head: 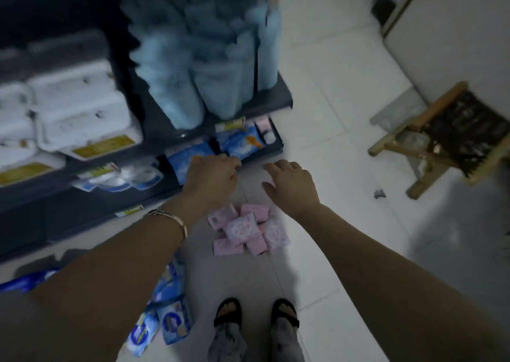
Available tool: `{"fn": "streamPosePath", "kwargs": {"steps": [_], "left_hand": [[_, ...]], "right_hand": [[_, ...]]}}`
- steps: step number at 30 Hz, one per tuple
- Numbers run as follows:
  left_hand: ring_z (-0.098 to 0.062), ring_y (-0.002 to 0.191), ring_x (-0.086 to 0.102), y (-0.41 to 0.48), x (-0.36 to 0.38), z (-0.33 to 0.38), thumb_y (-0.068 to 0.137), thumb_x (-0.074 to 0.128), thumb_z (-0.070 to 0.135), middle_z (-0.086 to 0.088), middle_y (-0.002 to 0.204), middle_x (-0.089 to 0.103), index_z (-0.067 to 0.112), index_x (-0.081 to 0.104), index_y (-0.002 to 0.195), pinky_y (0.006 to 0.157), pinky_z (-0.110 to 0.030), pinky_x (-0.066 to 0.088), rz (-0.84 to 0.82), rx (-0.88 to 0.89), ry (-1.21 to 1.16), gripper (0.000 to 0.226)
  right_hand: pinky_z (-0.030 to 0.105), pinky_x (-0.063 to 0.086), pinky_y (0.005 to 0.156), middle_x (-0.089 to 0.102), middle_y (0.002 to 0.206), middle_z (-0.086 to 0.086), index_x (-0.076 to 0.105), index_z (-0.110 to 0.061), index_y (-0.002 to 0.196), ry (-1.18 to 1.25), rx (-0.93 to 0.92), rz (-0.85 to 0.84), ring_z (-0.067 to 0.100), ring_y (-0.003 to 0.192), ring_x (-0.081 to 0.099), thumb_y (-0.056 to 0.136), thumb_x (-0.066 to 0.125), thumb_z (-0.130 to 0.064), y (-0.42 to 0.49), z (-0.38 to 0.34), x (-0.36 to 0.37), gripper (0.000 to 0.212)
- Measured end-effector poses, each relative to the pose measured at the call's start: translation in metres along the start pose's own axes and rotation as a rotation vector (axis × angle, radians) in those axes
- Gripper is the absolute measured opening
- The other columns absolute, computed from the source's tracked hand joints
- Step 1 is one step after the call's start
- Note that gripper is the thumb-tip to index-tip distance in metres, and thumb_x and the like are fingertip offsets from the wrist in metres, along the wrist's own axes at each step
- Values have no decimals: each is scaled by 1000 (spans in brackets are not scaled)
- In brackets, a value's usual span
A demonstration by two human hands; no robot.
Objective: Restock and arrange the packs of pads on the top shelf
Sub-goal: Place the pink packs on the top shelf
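Note:
A heap of several small pink pad packs lies on the white tiled floor in front of my feet. Above it my left hand, fingers loosely curled, holds nothing and hovers at the edge of a dark shelf. My right hand hangs beside it with relaxed fingers, also holding nothing. Light-blue packs stand upright on the upper dark shelf. Blue packs lie on the shelf below, just beyond my left fingers. The frame is blurred.
White bulky packs fill the shelf at left, with yellow price tags below. More blue packs lie on the floor at my left foot. A wooden stool stands at right beside a wall.

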State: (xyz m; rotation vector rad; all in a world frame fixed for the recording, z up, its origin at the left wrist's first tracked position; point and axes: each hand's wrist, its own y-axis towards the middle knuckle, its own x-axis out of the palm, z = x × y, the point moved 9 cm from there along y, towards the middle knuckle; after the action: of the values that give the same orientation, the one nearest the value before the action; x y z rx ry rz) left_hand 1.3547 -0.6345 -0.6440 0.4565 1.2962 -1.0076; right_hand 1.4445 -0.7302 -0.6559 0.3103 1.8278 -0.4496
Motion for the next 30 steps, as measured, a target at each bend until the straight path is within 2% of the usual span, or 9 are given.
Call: {"fn": "streamPosePath", "kwargs": {"steps": [3, 5, 7, 9, 12, 16, 20, 23, 30], "left_hand": [[-30, 103, 56, -5, -102, 15, 93, 46, 25, -9, 109, 62, 15, 61, 115, 76, -33, 37, 161, 27, -6, 29], [-29, 104, 55, -13, -165, 26, 94, 45, 26, -7, 110, 63, 16, 60, 117, 76, -32, 33, 237, 54, 26, 29], [-28, 109, 54, -22, -226, 36, 95, 49, 23, -6, 118, 62, 17, 58, 123, 84, -35, 36, 327, 69, 38, 31], [-29, 109, 54, -35, -284, 46, 94, 50, 23, -6, 120, 61, 17, 58, 124, 87, -36, 36, 418, 75, 63, 32], [-30, 106, 54, -55, -361, 61, 92, 51, 22, -6, 115, 61, 18, 57, 124, 82, -37, 38, 511, 78, 110, 33], [-29, 109, 53, -85, -450, 92, 90, 53, 22, -4, 117, 60, 21, 56, 125, 84, -37, 37, 629, 79, 181, 36], [-27, 112, 49, -111, -516, 115, 91, 51, 29, -1, 118, 58, 25, 53, 126, 87, -36, 34, 722, 30, 262, 36], [-27, 108, 54, -132, -552, 129, 87, 57, 30, -1, 112, 61, 24, 57, 121, 86, -37, 37, 816, 54, 291, 35], [-29, 105, 57, -155, -598, 112, 87, 59, 27, -3, 108, 63, 20, 61, 117, 84, -36, 40, 890, 12, 324, 32]], "right_hand": [[32, 46, 52, 67, 83, 10, 72, -13, 97, -23, -17, 163, 34, 70, 63, 72, 59, -27, 11, -25, -98, 31], [35, 47, 58, 66, 87, 9, 71, -15, 100, -28, -45, 212, 34, 76, 62, 74, 58, -27, 17, -43, -159, 32], [41, 47, 69, 65, 99, 11, 66, -14, 113, -9, -80, 289, 37, 90, 60, 82, 55, -28, 17, -61, -225, 35], [43, 46, 77, 64, 110, 11, 61, -15, 123, -32, -101, 344, 38, 100, 57, 90, 54, -28, 15, -75, -284, 36], [42, 45, 78, 63, 113, 12, 59, -15, 127, -62, -137, 432, 38, 102, 57, 91, 57, -28, 9, -94, -366, 38], [39, 42, 84, 58, 115, 6, 55, -19, 126, -119, -196, 497, 31, 108, 52, 93, 51, -32, -6, -117, -456, 35], [39, 40, 91, 54, 126, 5, 49, -22, 134, -138, -254, 565, 30, 117, 46, 94, 50, -33, -25, -136, -528, 42], [39, 39, 93, 55, 127, 4, 47, -23, 137, -156, -301, 642, 30, 119, 47, 95, 50, -34, -39, -150, -571, 44], [39, 39, 95, 48, 134, 1, 38, -25, 142, -223, -361, 631, 27, 124, 42, 98, 43, -37, -29, -180, -615, 46]]}}
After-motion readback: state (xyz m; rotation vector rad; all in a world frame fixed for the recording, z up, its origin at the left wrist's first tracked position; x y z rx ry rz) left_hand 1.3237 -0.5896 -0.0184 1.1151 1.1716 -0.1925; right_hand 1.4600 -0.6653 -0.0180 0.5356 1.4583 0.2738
